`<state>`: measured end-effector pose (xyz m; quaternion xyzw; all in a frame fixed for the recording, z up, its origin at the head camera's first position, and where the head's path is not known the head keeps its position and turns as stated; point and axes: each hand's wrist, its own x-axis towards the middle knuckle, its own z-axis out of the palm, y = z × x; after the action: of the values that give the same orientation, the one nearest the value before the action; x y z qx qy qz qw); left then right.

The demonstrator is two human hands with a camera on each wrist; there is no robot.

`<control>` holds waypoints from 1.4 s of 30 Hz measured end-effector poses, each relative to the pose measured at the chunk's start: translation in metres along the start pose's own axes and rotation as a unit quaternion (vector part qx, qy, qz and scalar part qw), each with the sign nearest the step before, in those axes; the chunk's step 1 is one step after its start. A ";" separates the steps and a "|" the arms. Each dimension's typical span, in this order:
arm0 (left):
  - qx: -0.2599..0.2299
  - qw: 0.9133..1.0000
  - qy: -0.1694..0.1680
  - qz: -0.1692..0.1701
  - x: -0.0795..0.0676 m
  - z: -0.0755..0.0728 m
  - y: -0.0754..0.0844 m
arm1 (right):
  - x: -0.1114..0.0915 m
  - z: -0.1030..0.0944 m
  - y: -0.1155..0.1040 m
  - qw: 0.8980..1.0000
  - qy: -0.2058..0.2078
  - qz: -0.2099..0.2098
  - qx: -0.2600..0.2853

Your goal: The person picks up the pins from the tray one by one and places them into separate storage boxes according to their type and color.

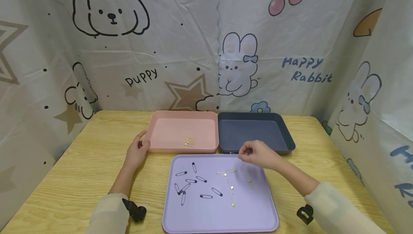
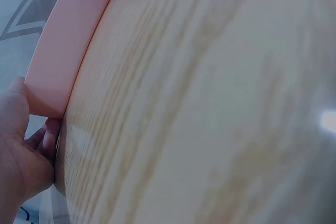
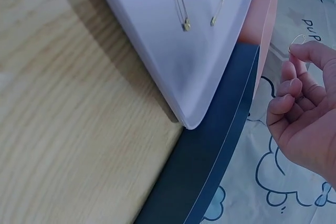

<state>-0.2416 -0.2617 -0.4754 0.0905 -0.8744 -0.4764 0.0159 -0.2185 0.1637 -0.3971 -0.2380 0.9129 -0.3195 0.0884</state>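
Observation:
My right hand (image 1: 259,154) pinches a gold safety pin (image 3: 298,39) between thumb and index finger, the other fingers curled loosely. It hovers between the front wall of the dark blue tray (image 1: 255,150) and the far edge of the lilac tray (image 1: 222,223). At the left end of the pink tray (image 1: 180,126), my left hand (image 1: 136,152) holds the corner, thumb and fingers against its walls. Several gold safety pins (image 1: 190,141) lie inside the pink tray. On the lilac tray are several black safety pins (image 1: 206,196) at left and several gold pins (image 1: 233,200) at right.
The pink and dark blue trays stand side by side at the back of the wooden table (image 1: 74,176), the lilac one in front. A printed curtain (image 1: 180,40) hangs behind and along both sides.

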 end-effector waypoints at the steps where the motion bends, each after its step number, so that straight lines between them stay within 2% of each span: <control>1: 0.000 1.000 0.000 0.000 0.000 0.000 0.000 | 0.002 -0.001 0.000 1.000 0.000 0.001 0.002; 20: -0.003 1.000 0.003 0.001 -0.001 0.001 0.001 | 0.035 -0.002 -0.005 1.000 0.016 0.020 0.014; 31: -0.007 1.000 -0.002 0.003 -0.002 0.000 0.000 | 0.059 -0.003 -0.011 1.000 0.024 0.004 0.007; 39: -0.016 0.999 0.015 0.026 -0.002 0.002 -0.002 | 0.073 -0.004 -0.015 1.000 0.024 0.006 0.014; 42: -0.015 1.000 0.014 0.020 -0.001 0.001 -0.003 | 0.080 -0.003 -0.017 1.000 0.024 0.005 0.012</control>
<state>-0.2402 -0.2618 -0.4785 0.0792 -0.8686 -0.4876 0.0392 -0.2828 0.1146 -0.3847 -0.2241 0.9121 -0.3358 0.0709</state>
